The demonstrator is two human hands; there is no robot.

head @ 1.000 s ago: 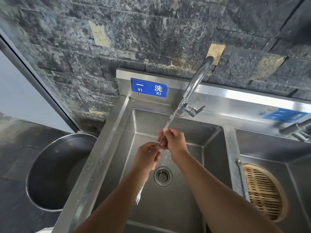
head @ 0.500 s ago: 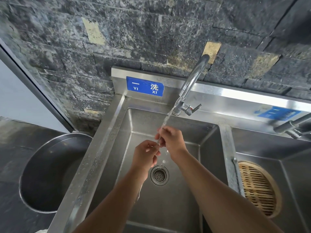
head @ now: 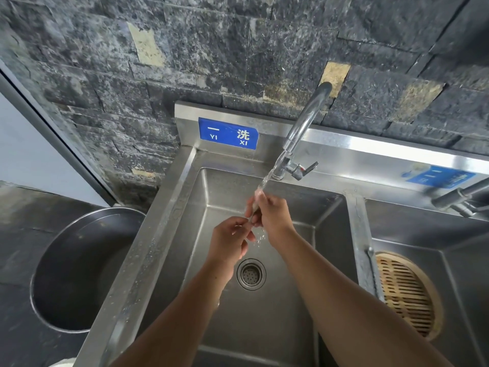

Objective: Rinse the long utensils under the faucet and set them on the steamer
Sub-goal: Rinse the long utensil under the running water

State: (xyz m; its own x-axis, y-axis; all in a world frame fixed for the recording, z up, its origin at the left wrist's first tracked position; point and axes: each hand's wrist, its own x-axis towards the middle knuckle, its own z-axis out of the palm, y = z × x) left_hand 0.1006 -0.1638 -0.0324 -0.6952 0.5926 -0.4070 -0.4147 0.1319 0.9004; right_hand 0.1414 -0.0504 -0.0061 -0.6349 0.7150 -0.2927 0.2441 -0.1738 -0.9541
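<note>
Water runs from the curved steel faucet [head: 299, 139] into the left sink basin [head: 264, 321]. Both of my hands meet under the stream. My right hand [head: 272, 215] is closed around the upper part of a thin long utensil [head: 254, 207], which is mostly hidden by fingers and water. My left hand [head: 230, 241] pinches its lower end just below. A round bamboo steamer [head: 407, 295] lies in the right basin, apart from my hands. A long metal utensil [head: 373, 271] rests at the steamer's left edge, along the divider.
The drain strainer [head: 251, 274] sits below my hands. A large steel pot [head: 79, 274] stands on the dark floor left of the sink. A second faucet [head: 460, 197] reaches in at the right. A dark stone wall rises behind, with a blue sign [head: 228, 133].
Both hands stay under the stream on the utensil, with small shifts of the fingers. The view has tilted slightly, so the sink sits a little lower in frame.
</note>
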